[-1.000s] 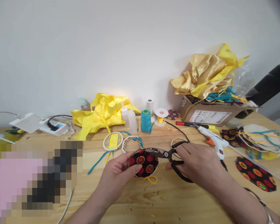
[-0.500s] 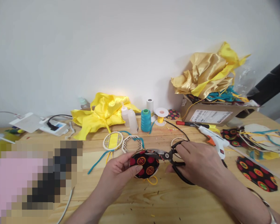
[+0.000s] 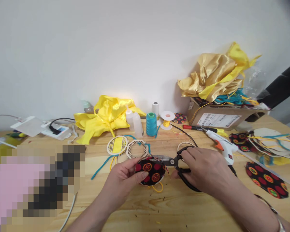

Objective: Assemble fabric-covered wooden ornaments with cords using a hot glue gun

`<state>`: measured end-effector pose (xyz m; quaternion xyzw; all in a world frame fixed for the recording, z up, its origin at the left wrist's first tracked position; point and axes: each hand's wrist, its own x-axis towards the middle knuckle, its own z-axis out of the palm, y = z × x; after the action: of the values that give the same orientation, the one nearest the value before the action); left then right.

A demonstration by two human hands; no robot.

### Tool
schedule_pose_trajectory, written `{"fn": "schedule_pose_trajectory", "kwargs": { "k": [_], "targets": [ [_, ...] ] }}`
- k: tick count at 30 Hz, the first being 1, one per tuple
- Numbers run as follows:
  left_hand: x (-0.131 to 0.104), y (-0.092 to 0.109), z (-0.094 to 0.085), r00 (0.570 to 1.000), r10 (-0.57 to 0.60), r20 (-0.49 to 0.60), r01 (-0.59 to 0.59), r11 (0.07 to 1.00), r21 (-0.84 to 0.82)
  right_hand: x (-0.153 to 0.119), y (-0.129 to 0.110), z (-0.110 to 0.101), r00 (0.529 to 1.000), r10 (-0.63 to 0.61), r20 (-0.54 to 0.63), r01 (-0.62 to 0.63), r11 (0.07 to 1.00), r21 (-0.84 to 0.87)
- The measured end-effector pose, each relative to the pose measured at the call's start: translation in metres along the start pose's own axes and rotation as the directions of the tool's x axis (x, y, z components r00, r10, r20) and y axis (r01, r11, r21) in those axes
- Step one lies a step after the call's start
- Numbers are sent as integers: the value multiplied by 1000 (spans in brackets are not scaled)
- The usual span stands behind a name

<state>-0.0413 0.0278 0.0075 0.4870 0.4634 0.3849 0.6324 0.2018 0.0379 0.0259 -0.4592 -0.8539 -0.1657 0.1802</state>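
Round red-dotted black fabric piece [image 3: 154, 170], over tabletop [image 3: 159, 209], short of far edge: judged light, soft.
Left hand [image 3: 125, 180] pinches its left rim, apparently the safest hold; right hand [image 3: 204, 167] closed around black-handled metal scissors [image 3: 172, 161].

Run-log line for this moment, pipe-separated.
left hand: gripping patterned fabric piece | right hand: holding black-handled scissors | blades: at piece's upper edge | behind piece: teal thread spool

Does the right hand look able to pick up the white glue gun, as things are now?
Probably not at once: the right hand holds the black-handled scissors. Otherwise the way looks free, since the glue gun lies close beyond it, nothing visible between.
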Motion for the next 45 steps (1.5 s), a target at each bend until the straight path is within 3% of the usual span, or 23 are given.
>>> {"fn": "schedule_pose_trajectory", "kwargs": {
  "k": [17,41,45],
  "targets": [
    [0,5,4,999,-19,-43,20,1000,25,-1,-1,-2,1000,14,2,-14,1000,26],
    [1,0,5,997,-62,-55,61,998,-19,-4,-2,0,1000,-31,-2,31,994,-104],
    [3,1,4,995,-67,-68,64,997,-43,-3,1,2,996,7,-88,-9,1000,-20]
  ]
}}
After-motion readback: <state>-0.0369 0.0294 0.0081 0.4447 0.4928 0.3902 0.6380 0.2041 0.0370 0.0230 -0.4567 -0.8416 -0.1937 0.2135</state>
